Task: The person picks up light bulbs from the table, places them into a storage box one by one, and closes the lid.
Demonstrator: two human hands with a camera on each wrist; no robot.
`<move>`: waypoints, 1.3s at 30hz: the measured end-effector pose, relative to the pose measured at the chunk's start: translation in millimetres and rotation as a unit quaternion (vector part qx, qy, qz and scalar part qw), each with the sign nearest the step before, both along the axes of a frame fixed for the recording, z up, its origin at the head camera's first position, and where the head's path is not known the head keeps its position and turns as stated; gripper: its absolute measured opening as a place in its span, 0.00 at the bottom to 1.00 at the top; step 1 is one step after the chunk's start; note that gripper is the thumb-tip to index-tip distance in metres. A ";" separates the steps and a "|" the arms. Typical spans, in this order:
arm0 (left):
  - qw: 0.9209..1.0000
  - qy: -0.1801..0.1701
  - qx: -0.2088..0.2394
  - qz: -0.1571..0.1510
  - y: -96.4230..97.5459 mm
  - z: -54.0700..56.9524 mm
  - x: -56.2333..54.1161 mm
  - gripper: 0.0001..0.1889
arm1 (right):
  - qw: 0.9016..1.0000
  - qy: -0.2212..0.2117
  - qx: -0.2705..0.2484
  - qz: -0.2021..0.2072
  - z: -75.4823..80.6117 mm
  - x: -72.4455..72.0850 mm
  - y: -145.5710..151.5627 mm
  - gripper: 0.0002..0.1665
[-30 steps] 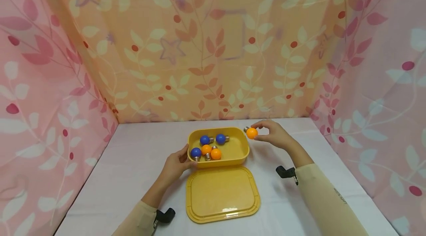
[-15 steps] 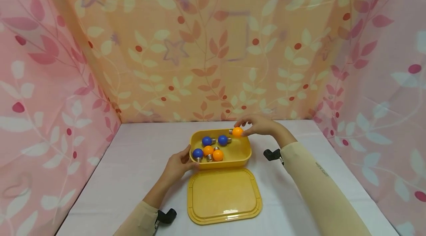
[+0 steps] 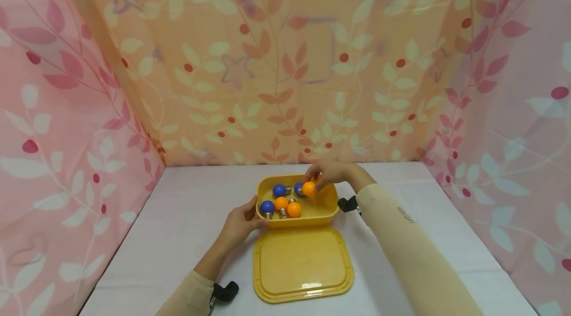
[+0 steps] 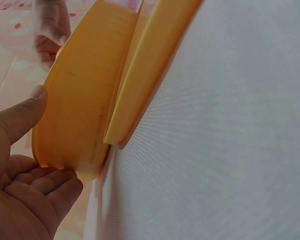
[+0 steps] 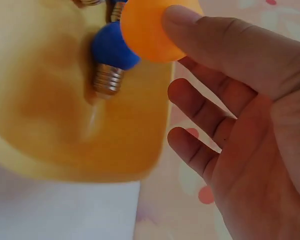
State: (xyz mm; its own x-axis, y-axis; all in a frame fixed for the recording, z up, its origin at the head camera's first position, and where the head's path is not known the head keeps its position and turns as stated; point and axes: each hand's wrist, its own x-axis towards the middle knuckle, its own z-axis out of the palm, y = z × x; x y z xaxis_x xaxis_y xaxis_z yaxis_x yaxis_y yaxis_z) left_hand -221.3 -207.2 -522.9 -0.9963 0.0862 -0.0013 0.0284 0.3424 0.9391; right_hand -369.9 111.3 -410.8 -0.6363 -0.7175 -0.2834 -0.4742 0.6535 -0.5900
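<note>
Between thumb and fingertips my right hand (image 3: 332, 172) pinches an orange light bulb (image 3: 309, 188) over the back right part of a yellow plastic box (image 3: 308, 222). In the right wrist view the thumb presses on the orange globe (image 5: 147, 30), right above a blue light bulb (image 5: 112, 47) with a metal screw base. Three blue bulbs (image 3: 279, 190) and two more orange bulbs (image 3: 294, 209) lie inside the box. Its left end is gripped by my left hand (image 3: 238, 222); the left wrist view has the thumb and fingers around the box's wall (image 4: 80, 105).
A yellow lid (image 3: 303, 264) lies flat on the white tablecloth (image 3: 187, 207), just in front of the box. Patterned curtains (image 3: 285, 83) enclose the table at the back and both sides. A small black device (image 3: 225, 291) sits at each wrist.
My right hand has carried the orange bulb leftward from beyond the box's right edge to over its inside, close to a blue bulb. The left hand has stayed on the box.
</note>
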 end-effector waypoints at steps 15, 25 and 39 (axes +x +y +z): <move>1.000 -0.002 -0.007 0.004 0.8 0.6 -0.5 0.49 | 0.999 -0.031 0.013 0.041 -22.5 -1.9 -16.1 0.22; 1.000 -0.005 -0.006 -0.003 0.6 3.9 0.4 0.50 | 0.999 -0.034 0.032 0.023 -25.9 1.0 -15.8 0.22; 1.000 -0.008 -0.006 0.001 -0.1 4.0 -0.1 0.49 | 0.999 -0.015 -0.001 0.031 -13.4 9.0 -7.9 0.21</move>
State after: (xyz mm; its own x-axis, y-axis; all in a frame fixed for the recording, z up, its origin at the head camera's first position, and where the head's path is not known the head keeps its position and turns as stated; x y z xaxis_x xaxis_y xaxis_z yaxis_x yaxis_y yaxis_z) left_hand -221.4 -207.3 -518.9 -0.9964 0.0831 -0.0186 0.0121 0.3539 0.9352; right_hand -360.8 103.4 -424.2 -0.5813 -0.7564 -0.2999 -0.4968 0.6219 -0.6054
